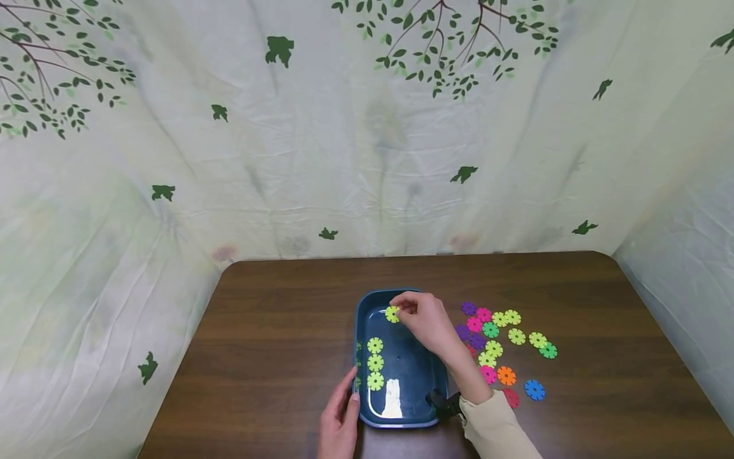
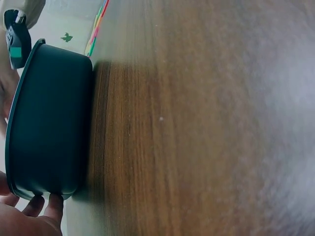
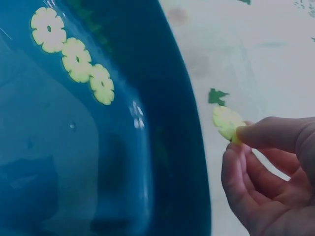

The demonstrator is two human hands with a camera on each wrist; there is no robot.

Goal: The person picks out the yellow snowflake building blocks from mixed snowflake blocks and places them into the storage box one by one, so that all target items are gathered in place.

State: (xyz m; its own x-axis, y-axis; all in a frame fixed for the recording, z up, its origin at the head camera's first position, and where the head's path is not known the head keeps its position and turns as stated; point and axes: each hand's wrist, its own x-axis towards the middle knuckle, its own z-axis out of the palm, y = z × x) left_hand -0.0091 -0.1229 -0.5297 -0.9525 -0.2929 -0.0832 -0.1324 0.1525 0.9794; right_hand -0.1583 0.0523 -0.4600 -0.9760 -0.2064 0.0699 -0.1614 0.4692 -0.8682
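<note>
Nearest the right wrist camera, the right hand (image 3: 270,167) pinches a yellow disc (image 3: 226,122) between thumb and fingers by one edge, above the far end of the blue tray (image 1: 410,368). The disc looks thin, light and fairly stiff, perhaps smooth; its notched edge should give the surest hold. Three matching discs (image 1: 375,363) lie in a row inside. The left hand (image 1: 339,417) grips the tray's left side, fingertips against the outer wall. Loose coloured discs (image 1: 506,376) lie on the table (image 1: 275,350), right of the tray.

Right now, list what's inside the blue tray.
Three yellow discs lie in a line; a fourth disc is pinched in the right hand. In the head view, that hand hides part of the tray, so anything beneath cannot be seen.
</note>
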